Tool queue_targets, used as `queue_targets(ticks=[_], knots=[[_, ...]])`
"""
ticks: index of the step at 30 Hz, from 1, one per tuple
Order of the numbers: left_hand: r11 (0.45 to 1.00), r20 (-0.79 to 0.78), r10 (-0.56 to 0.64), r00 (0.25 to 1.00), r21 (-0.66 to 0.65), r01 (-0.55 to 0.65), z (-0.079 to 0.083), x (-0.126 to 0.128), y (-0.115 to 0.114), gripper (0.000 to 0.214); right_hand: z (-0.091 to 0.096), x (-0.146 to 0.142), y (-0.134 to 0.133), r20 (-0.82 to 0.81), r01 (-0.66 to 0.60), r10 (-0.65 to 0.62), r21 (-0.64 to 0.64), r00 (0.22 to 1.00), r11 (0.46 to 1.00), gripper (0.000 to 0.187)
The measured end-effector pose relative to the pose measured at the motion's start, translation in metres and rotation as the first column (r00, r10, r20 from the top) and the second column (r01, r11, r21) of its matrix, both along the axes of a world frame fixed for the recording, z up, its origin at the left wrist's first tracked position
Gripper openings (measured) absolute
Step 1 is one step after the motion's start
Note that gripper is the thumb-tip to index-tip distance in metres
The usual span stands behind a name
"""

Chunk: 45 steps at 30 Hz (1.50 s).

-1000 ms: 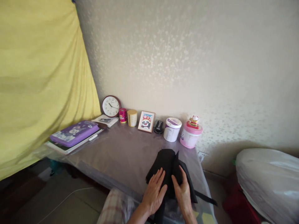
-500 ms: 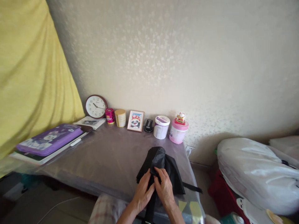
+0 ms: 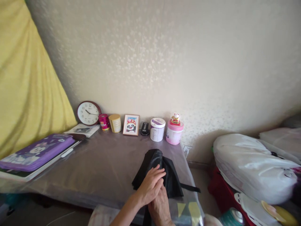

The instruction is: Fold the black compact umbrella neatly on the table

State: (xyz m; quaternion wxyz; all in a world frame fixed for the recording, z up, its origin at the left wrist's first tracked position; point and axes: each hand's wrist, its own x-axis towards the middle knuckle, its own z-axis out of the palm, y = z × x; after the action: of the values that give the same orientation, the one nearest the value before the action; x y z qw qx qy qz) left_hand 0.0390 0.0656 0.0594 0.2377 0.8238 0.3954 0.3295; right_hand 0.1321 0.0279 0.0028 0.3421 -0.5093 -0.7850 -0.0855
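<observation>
A black folding umbrella (image 3: 172, 180), its loose fabric bunched, lies on the near right part of the table, with its strap (image 3: 191, 188) stretched out to the right. My left hand (image 3: 150, 185) rests flat on the fabric, fingers extended and crossing over the other hand's fingertips. Beneath it, my right hand (image 3: 161, 205) grips the umbrella's lower folds; its fingers are partly hidden. A dark narrow part of the umbrella runs down toward my lap, mostly covered by my forearms.
Along the wall stand a clock (image 3: 88, 113), a magenta can (image 3: 104, 122), a panda picture (image 3: 131, 125) and two tubs, the pink one (image 3: 174, 135) topped by a cat figurine. A purple case (image 3: 39, 152) lies left. White bags (image 3: 249, 163) and a red box (image 3: 218, 185) sit right.
My left hand has moved up and right, going from pinching the fabric to lying flat across my right hand. My right hand has shifted down slightly. The view has turned a little rightward.
</observation>
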Motion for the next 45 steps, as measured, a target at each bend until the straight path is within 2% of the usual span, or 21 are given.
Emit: queue_targets(ticks=[3, 5, 8, 11, 17, 21, 24, 26, 28, 31, 32, 34, 36, 38, 41, 43, 45], knots=[[0.998, -0.196, -0.066, 0.978, -0.015, 0.064, -0.003, 0.013, 0.021, 0.035, -0.002, 0.002, -0.002, -0.002, -0.016, 0.016, 0.003, 1.000, 1.000, 0.033], [0.998, -0.245, -0.066, 0.967, -0.022, 0.062, -0.010, 0.015, 0.037, 0.034, 0.002, 0.002, -0.004, -0.035, -0.009, 0.008, -0.044, 0.999, 0.999, 0.028], [0.999, -0.258, -0.040, 0.965, -0.008, 0.039, -0.021, 0.010, 0.057, 0.034, 0.011, 0.001, -0.008, -0.084, 0.006, -0.015, -0.116, 0.996, 0.993, 0.029], [1.000, -0.269, 0.012, 0.963, 0.015, -0.008, -0.029, 0.007, 0.071, 0.034, 0.017, -0.001, -0.009, -0.124, -0.026, 0.011, -0.124, 0.992, 0.992, 0.031], [0.994, -0.265, 0.110, 0.958, 0.052, -0.100, -0.040, 0.009, 0.091, 0.033, 0.019, -0.001, -0.010, -0.145, -0.031, 0.010, -0.147, 0.989, 0.989, 0.031], [0.978, -0.243, 0.205, 0.948, 0.075, -0.192, -0.041, 0.006, 0.105, 0.034, 0.021, -0.003, -0.010, -0.146, -0.033, 0.010, -0.155, 0.989, 0.987, 0.031], [0.950, -0.220, 0.311, 0.925, 0.098, -0.296, -0.034, 0.003, 0.109, 0.038, 0.023, -0.004, -0.011, -0.158, -0.025, 0.001, -0.150, 0.987, 0.988, 0.029], [0.930, -0.199, 0.365, 0.910, 0.121, -0.347, -0.025, 0.001, 0.103, 0.042, 0.024, -0.004, -0.012, -0.165, -0.022, -0.003, -0.151, 0.986, 0.988, 0.029], [0.927, -0.182, 0.369, 0.912, 0.149, -0.345, -0.016, 0.002, 0.089, 0.044, 0.023, -0.004, -0.011, -0.165, -0.020, -0.007, -0.158, 0.986, 0.987, 0.029], [0.962, -0.187, 0.253, 0.949, 0.151, -0.227, -0.009, 0.003, 0.055, 0.042, 0.019, -0.004, -0.009, -0.139, -0.004, -0.019, -0.165, 0.990, 0.986, 0.027], [0.983, -0.185, 0.174, 0.967, 0.090, -0.159, -0.009, 0.003, 0.044, 0.042, 0.017, -0.005, -0.009, -0.129, -0.001, -0.020, -0.158, 0.991, 0.987, 0.026], [0.995, -0.199, 0.094, 0.976, -0.010, -0.098, -0.013, 0.002, 0.025, 0.042, 0.016, -0.006, -0.011, -0.132, -0.009, -0.010, -0.138, 0.991, 0.990, 0.025], [0.992, -0.194, 0.072, 0.978, -0.090, -0.091, -0.020, 0.000, 0.016, 0.045, 0.019, -0.006, -0.016, -0.178, -0.046, 0.023, -0.124, 0.984, 0.991, 0.025], [0.984, -0.173, 0.072, 0.982, -0.148, -0.098, -0.027, -0.002, 0.014, 0.047, 0.026, -0.002, -0.022, -0.261, -0.127, 0.089, -0.132, 0.961, 0.983, 0.025], [0.979, -0.154, 0.085, 0.984, -0.170, -0.111, -0.040, -0.002, 0.015, 0.047, 0.037, 0.018, -0.026, -0.453, -0.267, 0.152, -0.203, 0.879, 0.942, 0.023], [0.981, -0.162, 0.127, 0.979, -0.125, -0.148, -0.046, 0.000, 0.011, 0.048, 0.039, 0.039, -0.022, -0.556, -0.239, 0.059, -0.258, 0.829, 0.936, 0.025], [0.979, -0.192, 0.178, 0.965, -0.061, -0.192, -0.050, 0.003, 0.003, 0.054, 0.032, 0.063, -0.013, -0.545, -0.090, -0.070, -0.262, 0.836, 0.961, 0.025]])
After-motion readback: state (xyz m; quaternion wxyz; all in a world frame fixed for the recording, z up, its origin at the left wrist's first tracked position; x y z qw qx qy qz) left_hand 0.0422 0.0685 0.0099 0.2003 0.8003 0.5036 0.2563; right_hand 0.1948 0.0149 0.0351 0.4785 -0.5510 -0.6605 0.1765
